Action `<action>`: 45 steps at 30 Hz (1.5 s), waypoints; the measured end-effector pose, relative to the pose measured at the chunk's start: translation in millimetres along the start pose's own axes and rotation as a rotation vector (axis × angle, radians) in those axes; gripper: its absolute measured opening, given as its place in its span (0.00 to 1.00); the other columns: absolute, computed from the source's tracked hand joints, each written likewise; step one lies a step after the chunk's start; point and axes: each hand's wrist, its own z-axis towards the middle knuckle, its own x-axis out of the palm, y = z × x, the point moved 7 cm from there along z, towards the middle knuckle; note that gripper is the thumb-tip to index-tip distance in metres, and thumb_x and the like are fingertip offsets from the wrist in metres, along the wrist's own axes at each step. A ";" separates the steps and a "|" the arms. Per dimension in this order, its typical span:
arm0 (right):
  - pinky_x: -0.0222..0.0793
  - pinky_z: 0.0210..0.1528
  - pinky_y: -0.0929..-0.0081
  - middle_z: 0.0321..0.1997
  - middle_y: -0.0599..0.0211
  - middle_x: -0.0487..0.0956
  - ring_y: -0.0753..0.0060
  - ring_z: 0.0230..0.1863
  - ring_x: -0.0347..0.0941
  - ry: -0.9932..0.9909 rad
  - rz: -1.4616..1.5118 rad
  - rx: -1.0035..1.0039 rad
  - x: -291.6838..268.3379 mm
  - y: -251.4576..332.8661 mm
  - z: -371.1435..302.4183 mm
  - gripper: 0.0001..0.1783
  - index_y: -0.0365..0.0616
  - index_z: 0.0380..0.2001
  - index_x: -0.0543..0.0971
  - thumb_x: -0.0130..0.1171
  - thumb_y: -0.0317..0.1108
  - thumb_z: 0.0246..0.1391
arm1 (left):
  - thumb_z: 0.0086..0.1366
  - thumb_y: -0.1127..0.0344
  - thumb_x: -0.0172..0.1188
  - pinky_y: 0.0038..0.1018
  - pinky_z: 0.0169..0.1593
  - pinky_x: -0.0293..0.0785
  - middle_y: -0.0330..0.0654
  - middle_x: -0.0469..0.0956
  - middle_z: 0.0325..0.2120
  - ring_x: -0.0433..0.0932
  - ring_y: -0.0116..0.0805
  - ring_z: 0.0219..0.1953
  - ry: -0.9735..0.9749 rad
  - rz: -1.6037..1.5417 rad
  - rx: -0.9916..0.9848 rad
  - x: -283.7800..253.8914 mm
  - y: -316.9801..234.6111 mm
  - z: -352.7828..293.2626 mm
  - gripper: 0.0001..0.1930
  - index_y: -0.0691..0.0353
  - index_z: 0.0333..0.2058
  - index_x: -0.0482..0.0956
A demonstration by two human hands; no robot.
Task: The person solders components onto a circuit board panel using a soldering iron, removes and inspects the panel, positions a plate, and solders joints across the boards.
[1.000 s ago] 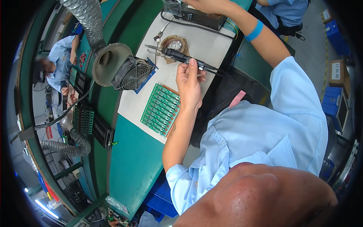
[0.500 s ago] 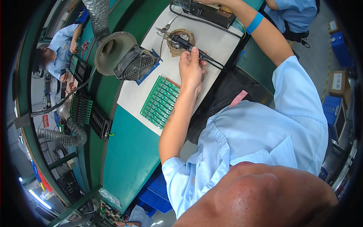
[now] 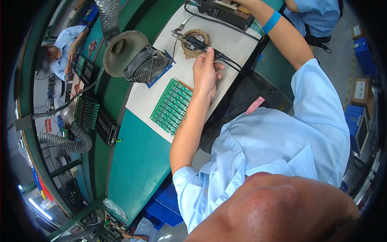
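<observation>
My left hand (image 3: 205,76) is closed around the black handle of a soldering tool (image 3: 195,41), thumb along its top. The tool's forked metal end points left, and its handle lies over a round, crusty dish (image 3: 207,37) with silvery material inside. Black cable trails from the tool past my hand. Below my left wrist, a panel of green circuit boards (image 3: 171,105) rests on the white mat, partly covered by my forearm. At the top edge, my right hand (image 3: 238,2) is mostly cut off, beside a black box (image 3: 225,14); its fingers cannot be made out.
A wire-guarded fan (image 3: 149,69) stands left of the boards, by a flared duct mouth (image 3: 115,56). The white mat (image 3: 139,99) covers part of a green bench (image 3: 135,161). Black racks (image 3: 105,128) stand beyond. A co-worker (image 3: 66,44) sits at far left, another person (image 3: 314,16) at upper right.
The whole view has shifted slightly. My left hand keeps its hold on the soldering tool in nearly the same place. The co-worker at far left has changed the position of the arms.
</observation>
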 end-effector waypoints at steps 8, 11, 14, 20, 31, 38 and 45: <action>0.80 0.32 0.65 0.25 0.61 0.86 0.66 0.23 0.81 0.122 0.298 0.181 -58.0 60.2 -16.7 0.12 0.33 0.32 0.86 0.60 0.32 0.61 | 0.80 0.51 0.62 0.21 0.27 0.73 0.47 0.73 0.49 0.82 0.31 0.36 0.011 0.005 0.025 -3.0 -1.6 -18.9 0.26 0.68 0.60 0.67; 0.82 0.33 0.67 0.27 0.62 0.88 0.68 0.25 0.83 0.096 0.383 0.257 -94.4 51.3 -18.1 0.12 0.33 0.35 0.87 0.60 0.30 0.62 | 0.80 0.50 0.62 0.22 0.30 0.75 0.49 0.72 0.54 0.82 0.34 0.40 0.025 0.056 0.044 1.6 -7.8 -31.7 0.29 0.70 0.62 0.66; 0.83 0.35 0.69 0.31 0.61 0.89 0.69 0.28 0.86 0.087 0.372 0.090 -127.4 21.6 -13.9 0.11 0.31 0.37 0.87 0.59 0.28 0.64 | 0.81 0.52 0.61 0.23 0.31 0.77 0.52 0.71 0.58 0.82 0.35 0.42 0.018 0.108 0.092 3.3 -6.2 -36.9 0.32 0.71 0.67 0.61; 0.81 0.35 0.65 0.30 0.64 0.89 0.63 0.27 0.83 0.244 0.338 0.029 -171.3 -52.3 6.7 0.10 0.36 0.36 0.89 0.61 0.29 0.60 | 0.82 0.55 0.59 0.22 0.32 0.78 0.56 0.70 0.64 0.83 0.36 0.42 0.010 0.157 0.102 1.0 4.0 -50.6 0.34 0.72 0.72 0.56; 0.78 0.34 0.57 0.26 0.67 0.88 0.56 0.26 0.78 0.148 -0.458 -0.418 -61.7 -193.0 117.0 0.07 0.49 0.28 0.92 0.66 0.30 0.45 | 0.82 0.62 0.57 0.25 0.33 0.80 0.53 0.68 0.68 0.82 0.36 0.39 -0.064 0.383 0.141 23.4 10.0 -64.1 0.33 0.63 0.76 0.52; 0.78 0.35 0.56 0.27 0.65 0.88 0.54 0.27 0.79 0.424 -0.259 -0.396 -36.7 -112.0 96.9 0.08 0.48 0.29 0.91 0.66 0.28 0.46 | 0.77 0.64 0.59 0.27 0.45 0.72 0.48 0.67 0.59 0.73 0.32 0.40 -0.420 0.913 0.533 11.5 -33.1 -92.5 0.32 0.63 0.72 0.57; 0.78 0.34 0.56 0.28 0.64 0.87 0.54 0.28 0.78 0.401 -0.216 -0.371 -38.0 -91.2 75.1 0.08 0.47 0.30 0.90 0.65 0.26 0.46 | 0.73 0.54 0.66 0.46 0.68 0.65 0.60 0.58 0.71 0.63 0.57 0.69 -0.292 1.622 1.056 93.7 -111.9 14.5 0.40 0.63 0.75 0.59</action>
